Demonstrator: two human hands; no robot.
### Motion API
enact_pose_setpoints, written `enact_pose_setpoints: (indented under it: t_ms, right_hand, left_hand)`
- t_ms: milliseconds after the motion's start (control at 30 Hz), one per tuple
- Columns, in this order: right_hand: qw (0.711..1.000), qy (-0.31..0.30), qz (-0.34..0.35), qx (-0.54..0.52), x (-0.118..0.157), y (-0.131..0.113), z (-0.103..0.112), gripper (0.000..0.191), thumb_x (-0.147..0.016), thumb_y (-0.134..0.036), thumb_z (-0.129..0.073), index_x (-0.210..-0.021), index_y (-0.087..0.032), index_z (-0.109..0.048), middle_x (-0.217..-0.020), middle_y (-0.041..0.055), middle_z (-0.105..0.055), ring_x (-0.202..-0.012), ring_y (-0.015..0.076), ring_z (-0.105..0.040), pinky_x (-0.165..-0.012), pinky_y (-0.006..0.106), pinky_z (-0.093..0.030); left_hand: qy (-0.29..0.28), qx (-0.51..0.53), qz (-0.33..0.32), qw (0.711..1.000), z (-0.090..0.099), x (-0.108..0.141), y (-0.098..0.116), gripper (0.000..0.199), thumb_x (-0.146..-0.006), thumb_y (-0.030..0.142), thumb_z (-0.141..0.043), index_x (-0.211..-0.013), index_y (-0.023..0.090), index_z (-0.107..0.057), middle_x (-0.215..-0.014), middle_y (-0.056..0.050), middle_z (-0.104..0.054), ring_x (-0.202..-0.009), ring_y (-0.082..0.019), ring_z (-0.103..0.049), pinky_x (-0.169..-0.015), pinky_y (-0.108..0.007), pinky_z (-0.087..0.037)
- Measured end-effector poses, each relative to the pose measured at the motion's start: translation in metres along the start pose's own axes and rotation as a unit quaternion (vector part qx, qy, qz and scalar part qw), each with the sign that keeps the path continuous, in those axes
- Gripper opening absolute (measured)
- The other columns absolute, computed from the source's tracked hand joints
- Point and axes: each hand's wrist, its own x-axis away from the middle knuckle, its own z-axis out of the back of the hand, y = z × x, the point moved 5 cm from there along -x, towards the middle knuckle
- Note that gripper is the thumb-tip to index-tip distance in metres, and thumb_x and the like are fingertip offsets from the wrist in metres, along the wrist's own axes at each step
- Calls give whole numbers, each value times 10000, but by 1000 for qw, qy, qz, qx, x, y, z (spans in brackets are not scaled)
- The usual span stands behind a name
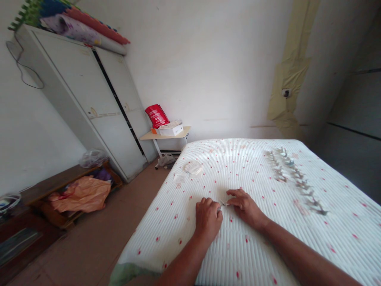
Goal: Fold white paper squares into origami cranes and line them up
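Near the bed's (235,246) left edge lie loose papers (193,167). Rightward, the left hand (208,216) looks closed on a small pale piece (223,204), mid-bed. The piece lies directly between both hands, its long axis seemingly crosswise, parallel to the far edge. The right hand's (242,204) fingertips meet its right end; whether they pinch, I cannot tell. Small folded pieces (302,184) stand in rows toward the right edge.

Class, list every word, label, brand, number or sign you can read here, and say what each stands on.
No text can be read with certainty.
Red bag: white print, too blurred to read.
White box: small dark mark on its end, too small to read.
Flat sheet on the bed: faint print, too small to read.
Small held piece: too small to tell whether it bears print.
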Motion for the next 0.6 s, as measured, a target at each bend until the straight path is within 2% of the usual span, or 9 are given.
enact_pose_setpoints:
  t_ms: [200, 333, 600]
  right_hand:
    - [999, 27, -1, -23, 1, 5, 0, 397, -638, 49, -416, -794, -207, -675, -1061, 68, -602, -1000, 194, -527, -911, 399, -377]
    - [998, 44, -27, -42, 2, 9, 2, 369, -648, 36, -402, -766, -202, -659, -1050, 68, -600, -1009, 186, -528, -920, 391, -382]
    - [994, 66, -68, -62, 9, 10, 13, 263, -710, -44, -435, -749, -198, -645, -998, 81, -609, -976, 199, -537, -854, 369, -441]
  left_hand:
    - [-4, 7, 3, 1000, 3, 0, 0, 123, -742, 177, -532, -825, 211, -617, -857, -39, -582, -905, -202, -472, -760, -331, -317]
    - [9, 10, 13, 1000, 5, 0, 0, 107, -716, 232, -580, -809, 210, -625, -847, -39, -586, -900, -211, -475, -766, -339, -317]
    - [4, 30, 21, 999, 4, 1, -6, 175, -670, 274, -638, -835, 217, -649, -844, -37, -602, -897, -218, -489, -769, -344, -323]
